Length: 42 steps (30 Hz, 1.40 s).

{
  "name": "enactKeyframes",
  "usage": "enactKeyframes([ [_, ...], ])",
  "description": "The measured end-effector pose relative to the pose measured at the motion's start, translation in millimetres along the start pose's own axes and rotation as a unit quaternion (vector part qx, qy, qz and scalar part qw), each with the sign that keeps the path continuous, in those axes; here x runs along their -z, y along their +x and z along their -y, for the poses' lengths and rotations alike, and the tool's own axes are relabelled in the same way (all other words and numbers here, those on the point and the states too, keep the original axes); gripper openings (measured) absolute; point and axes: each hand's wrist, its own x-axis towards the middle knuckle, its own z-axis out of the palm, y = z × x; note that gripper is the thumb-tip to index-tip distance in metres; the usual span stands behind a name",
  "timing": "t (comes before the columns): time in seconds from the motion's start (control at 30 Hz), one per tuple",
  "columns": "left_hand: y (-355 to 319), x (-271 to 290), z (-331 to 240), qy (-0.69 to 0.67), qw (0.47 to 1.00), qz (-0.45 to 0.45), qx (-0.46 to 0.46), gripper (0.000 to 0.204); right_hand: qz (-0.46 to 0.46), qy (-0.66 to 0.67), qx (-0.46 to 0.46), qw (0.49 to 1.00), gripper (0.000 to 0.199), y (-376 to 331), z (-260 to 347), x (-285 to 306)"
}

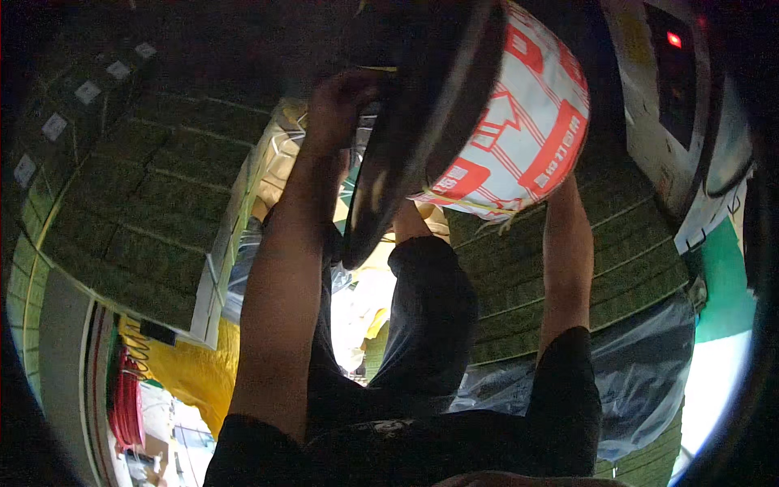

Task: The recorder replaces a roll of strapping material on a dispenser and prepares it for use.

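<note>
Had left hand (349,96) by rim (369,215) of spool (523,122), right hand hidden behind; could not tell grips; saw gap (365,316) below spool.

Black shirt (479,446), 2 short sleeves (568,398), dark legwear (434,316), bare forearms (284,316)

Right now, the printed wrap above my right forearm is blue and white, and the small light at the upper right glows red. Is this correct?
Not quite: the head view shows that the wrap is red and white, not blue and white. The small light at the upper right does glow red.
</note>
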Motion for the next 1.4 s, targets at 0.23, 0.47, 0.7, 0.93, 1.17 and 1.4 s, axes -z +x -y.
enactKeyframes([
  [0.23, 28.1, 19.8, 43.3, 0.09, 0.994, 0.026, -0.061, 0.026, 0.011, 0.011, 0.012, 1.0, 0.071, -4.3, 5.1, -3.0],
  [0.47, 51.6, 43.4, 77.7, 0.018, 0.997, 0.011, -0.075, 0.026, 0.022, 0.024, 0.016, 0.999, 0.07, -2.5, 8.2, -5.8],
  [0.7, 63.3, 46.7, 67.6, -0.061, 0.998, 0.032, -0.009, 0.026, 0.02, 0.03, 0.016, 0.999, 0.07, -3.6, 8.2, -7.1],
  [0.93, 59.1, 30.4, 77.4, -0.075, 0.997, 0.0, -0.034, 0.025, 0.022, 0.035, 0.015, 0.999, 0.069, -4.5, 9.5, -8.3],
  [1.17, 65.8, 26.4, 30.3, -0.184, 0.98, 0.02, 0.079, 0.025, 0.02, 0.037, 0.011, 0.999, 0.068, -7.6, 0.9, -11.9],
  [1.4, 36.9, 9.5, 30.4, 0.119, 0.99, 0.041, -0.068, 0.027, 0.01, 0.055, 0.0, 0.998, 0.068, -15.2, -26.5, -24.8],
])
